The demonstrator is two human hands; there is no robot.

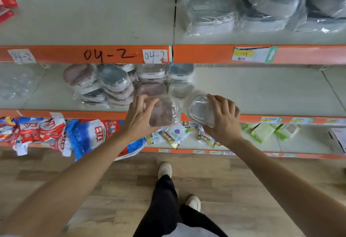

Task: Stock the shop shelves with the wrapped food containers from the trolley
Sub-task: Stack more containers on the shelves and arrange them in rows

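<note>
My left hand [139,115] grips a pink-lidded container [164,114] in clear wrap at the front edge of the middle shelf [262,90]. My right hand [224,117] holds a clear wrapped container [199,108], tilted on its side, just right of the pink one. Behind them on that shelf lies a pile of wrapped containers [112,83] with pink, grey and white lids. More wrapped grey containers [252,6] are stacked on the top shelf at the right. The trolley is out of view.
Orange shelf edges carry labels reading 04-2 [108,55]. The bottom shelf holds red and blue bags [56,133] at the left, small packets [174,133] in the middle and green packs [265,130] at the right. My legs and shoes stand on the wooden floor [93,180].
</note>
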